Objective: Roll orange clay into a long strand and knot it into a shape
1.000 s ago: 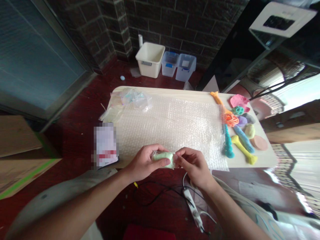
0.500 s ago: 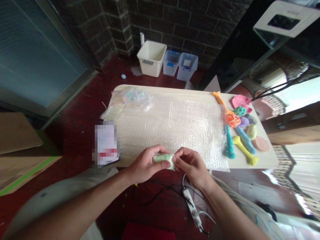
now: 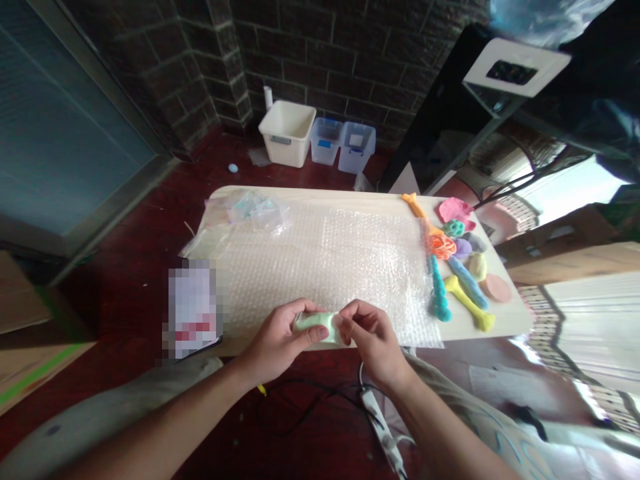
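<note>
A light green packet (image 3: 314, 321), soft like modelling clay and in a clear wrapper, is held above the table's front edge. My left hand (image 3: 277, 337) grips its left part, thumb across the front and fingers behind. At its right end, the fingertips of my right hand (image 3: 375, 343) pinch the packet's edge; the exact grip there is partly hidden. Below and beyond the hands, bubble wrap (image 3: 320, 257) covers the middle of the table (image 3: 345, 195). Crumpled clear plastic bags (image 3: 260, 210) lie at the far left of the table.
Shaped clay pieces crowd the right side: yellow (image 3: 470, 303), teal (image 3: 439, 290), blue (image 3: 469, 283), orange (image 3: 440, 245) and pink (image 3: 455, 211). A blurred white pack (image 3: 195, 307) is at the left edge. Bins (image 3: 287, 137) stand behind. A power strip (image 3: 383, 430) lies below.
The view has shifted, so the table sits slightly lower and further left. Both hands keep the green packet between them, with little change in grip.
</note>
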Demonstrator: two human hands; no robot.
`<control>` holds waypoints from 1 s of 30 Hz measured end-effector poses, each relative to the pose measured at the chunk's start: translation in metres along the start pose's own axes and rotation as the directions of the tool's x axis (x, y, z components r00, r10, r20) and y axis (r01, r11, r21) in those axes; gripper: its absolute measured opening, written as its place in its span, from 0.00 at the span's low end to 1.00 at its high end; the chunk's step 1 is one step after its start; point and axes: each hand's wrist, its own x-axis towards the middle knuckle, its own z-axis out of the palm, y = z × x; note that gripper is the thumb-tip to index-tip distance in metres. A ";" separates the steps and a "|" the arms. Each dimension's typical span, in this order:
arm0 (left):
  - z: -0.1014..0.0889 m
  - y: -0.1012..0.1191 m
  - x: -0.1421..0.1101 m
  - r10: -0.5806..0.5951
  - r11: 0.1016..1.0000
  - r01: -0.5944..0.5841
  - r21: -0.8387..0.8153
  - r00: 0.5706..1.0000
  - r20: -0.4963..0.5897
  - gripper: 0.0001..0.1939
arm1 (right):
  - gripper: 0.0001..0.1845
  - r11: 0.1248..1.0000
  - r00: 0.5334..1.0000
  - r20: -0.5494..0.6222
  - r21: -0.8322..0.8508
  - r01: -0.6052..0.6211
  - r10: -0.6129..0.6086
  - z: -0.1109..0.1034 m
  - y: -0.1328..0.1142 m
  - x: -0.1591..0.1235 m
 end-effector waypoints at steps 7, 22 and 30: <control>0.000 0.003 -0.001 -0.069 0.995 0.071 -0.066 0.997 0.033 0.20 | 0.20 0.999 0.999 0.021 -0.033 0.027 -0.026 0.002 0.004 -0.001; -0.003 -0.001 -0.006 -0.069 0.994 0.076 -0.083 0.995 0.078 0.18 | 0.17 0.996 0.988 0.142 0.045 -0.073 0.066 0.008 0.002 -0.003; 0.003 -0.001 -0.001 -0.094 0.987 0.095 -0.129 0.996 0.008 0.22 | 0.15 0.980 1.000 -0.017 0.201 0.008 -0.005 0.007 0.006 -0.001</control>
